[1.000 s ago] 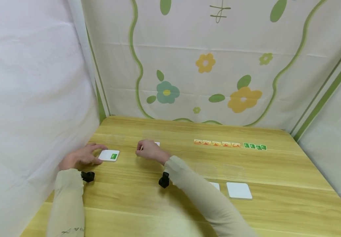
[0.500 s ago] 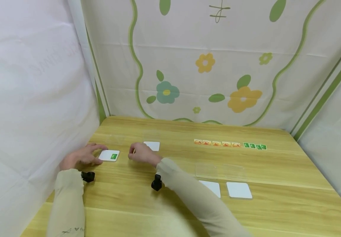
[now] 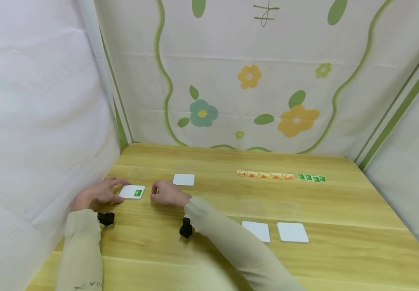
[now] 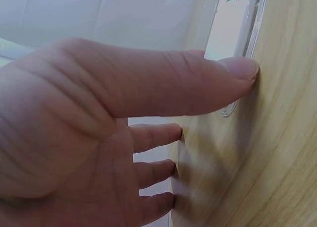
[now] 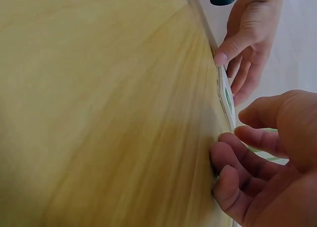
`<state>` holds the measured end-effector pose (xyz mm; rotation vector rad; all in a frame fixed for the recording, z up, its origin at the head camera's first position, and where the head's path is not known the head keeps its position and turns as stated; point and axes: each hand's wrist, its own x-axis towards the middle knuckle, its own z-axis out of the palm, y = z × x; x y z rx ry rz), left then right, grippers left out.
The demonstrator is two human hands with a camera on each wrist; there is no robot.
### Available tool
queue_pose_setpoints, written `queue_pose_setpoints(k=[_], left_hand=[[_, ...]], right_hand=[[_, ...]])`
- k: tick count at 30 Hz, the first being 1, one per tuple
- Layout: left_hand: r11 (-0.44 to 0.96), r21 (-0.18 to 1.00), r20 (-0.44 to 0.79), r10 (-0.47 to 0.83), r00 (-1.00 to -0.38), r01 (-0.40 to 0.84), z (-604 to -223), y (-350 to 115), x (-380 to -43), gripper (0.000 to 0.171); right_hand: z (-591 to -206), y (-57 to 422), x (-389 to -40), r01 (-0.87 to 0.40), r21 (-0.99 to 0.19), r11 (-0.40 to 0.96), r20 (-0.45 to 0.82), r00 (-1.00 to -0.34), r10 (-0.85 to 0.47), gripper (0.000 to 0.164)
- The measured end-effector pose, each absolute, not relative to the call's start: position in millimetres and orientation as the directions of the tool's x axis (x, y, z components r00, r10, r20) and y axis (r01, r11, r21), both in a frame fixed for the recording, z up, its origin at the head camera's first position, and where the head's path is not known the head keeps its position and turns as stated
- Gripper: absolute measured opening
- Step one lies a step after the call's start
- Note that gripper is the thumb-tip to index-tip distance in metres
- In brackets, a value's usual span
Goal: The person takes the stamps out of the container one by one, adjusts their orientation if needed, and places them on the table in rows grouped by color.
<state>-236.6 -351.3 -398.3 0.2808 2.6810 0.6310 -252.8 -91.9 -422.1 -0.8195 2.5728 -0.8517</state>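
A flat white square case [image 3: 132,192] with a small green sticker [image 3: 138,193] at its right side lies on the table at the left. My left hand [image 3: 102,190] holds it by its left end, thumb at the near corner and index finger at the far one; the left wrist view shows the thumb [image 4: 218,81] against its edge. Just right of the case is my right hand [image 3: 167,193], fingers loosely curled. In the right wrist view its thumb [image 5: 257,113] and index finger stand apart, with nothing visible between them.
Another white case [image 3: 184,180] lies behind my right hand. Two more, a right one [image 3: 292,232] and a left one [image 3: 256,231], lie at front right, with faint clear covers [image 3: 252,209] behind them. Orange stickers [image 3: 264,175] and green stickers [image 3: 308,177] form a row at back right.
My right hand has moved left, away from the second white case, to beside the one with the green sticker. The left hand keeps its place.
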Motion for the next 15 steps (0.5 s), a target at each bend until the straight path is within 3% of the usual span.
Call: queue_pose_setpoints(k=[15], left_hand=[[0.872, 0.470, -0.282, 0.296, -0.913, 0.137, -396, -349, -237, 0.059]], right_hand=[[-421, -113, -255, -0.473, -0.596, 0.648, -0.031, -0.794, -0.608, 0.010]])
